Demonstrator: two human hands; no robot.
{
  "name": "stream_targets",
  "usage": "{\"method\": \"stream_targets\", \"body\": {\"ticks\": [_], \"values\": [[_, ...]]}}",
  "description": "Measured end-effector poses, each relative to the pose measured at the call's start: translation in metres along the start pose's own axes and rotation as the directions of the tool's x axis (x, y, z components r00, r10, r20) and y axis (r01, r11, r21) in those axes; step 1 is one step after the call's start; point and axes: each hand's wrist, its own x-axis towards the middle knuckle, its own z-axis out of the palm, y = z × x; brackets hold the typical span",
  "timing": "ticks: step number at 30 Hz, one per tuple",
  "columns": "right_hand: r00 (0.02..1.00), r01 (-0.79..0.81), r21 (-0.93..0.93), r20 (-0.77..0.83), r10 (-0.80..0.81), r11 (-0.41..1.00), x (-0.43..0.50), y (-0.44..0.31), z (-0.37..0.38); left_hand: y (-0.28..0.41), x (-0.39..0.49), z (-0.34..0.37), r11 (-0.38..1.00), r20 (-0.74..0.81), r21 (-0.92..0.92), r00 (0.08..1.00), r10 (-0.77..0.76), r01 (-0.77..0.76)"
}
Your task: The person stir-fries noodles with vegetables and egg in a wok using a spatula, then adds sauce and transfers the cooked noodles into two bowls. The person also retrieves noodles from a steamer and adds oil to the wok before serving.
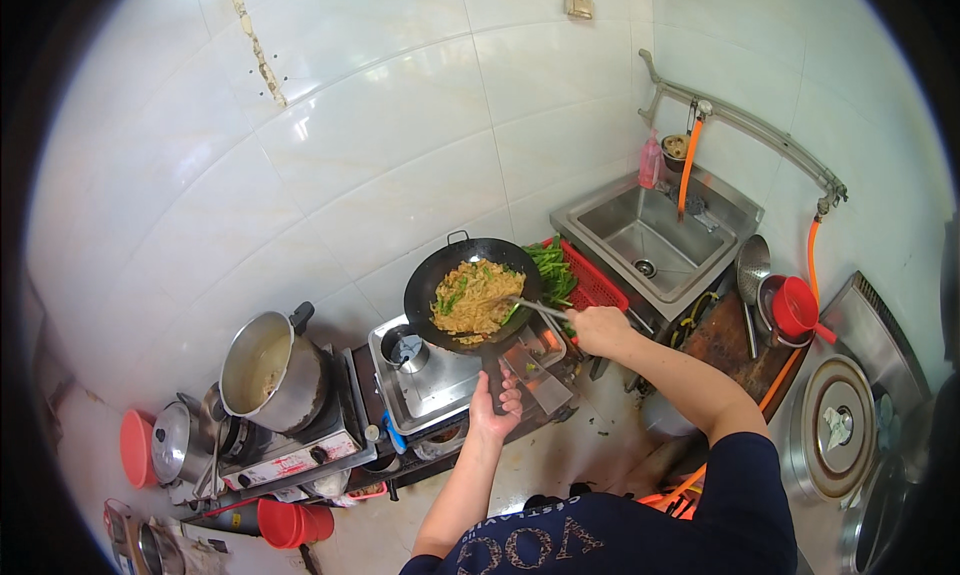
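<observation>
A black wok hangs tilted over the stainless steel tray. Its handle is gripped from below by my left hand. Fried food that looks like noodles with green pieces covers the bottom of the wok. My right hand is closed around a long metal utensil; its far end is in the food and its shape is hidden. Beneath the wok, a small metal pot stands on the tray. A broad-bladed cleaver lies beside the tray, right of my left hand.
A pressure cooker pot with liquid sits on the gas stove at left. Green vegetables fill part of a red basket near the steel sink. A skimmer and red ladle are at right, near orange hoses.
</observation>
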Motion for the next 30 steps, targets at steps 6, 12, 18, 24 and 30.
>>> {"method": "stream_targets", "body": {"ticks": [6,12,18,24,30], "values": [[0.997,-0.010,0.036,-0.071,0.013,0.999,0.045,-0.052,0.038,-0.002,-0.001,0.000,1.000,-0.078,-0.004,0.997,0.026,-0.026],[0.999,-0.047,0.171,0.011,0.045,0.984,0.053,-0.047,0.048,-0.003,-0.002,0.002,0.999,-0.078,-0.034,0.997,0.022,-0.025],[0.985,-0.160,0.272,0.111,0.134,0.949,0.023,-0.045,0.037,-0.005,-0.003,0.001,0.999,-0.093,-0.034,0.995,0.036,-0.039],[0.986,-0.165,0.313,0.075,0.149,0.935,0.021,-0.038,0.045,-0.005,-0.003,0.005,0.999,-0.105,-0.021,0.994,0.026,-0.028],[1.000,0.019,0.378,0.000,-0.021,0.925,0.049,-0.053,0.061,-0.007,-0.002,0.006,0.999,-0.098,-0.021,0.994,0.045,-0.048]]}}
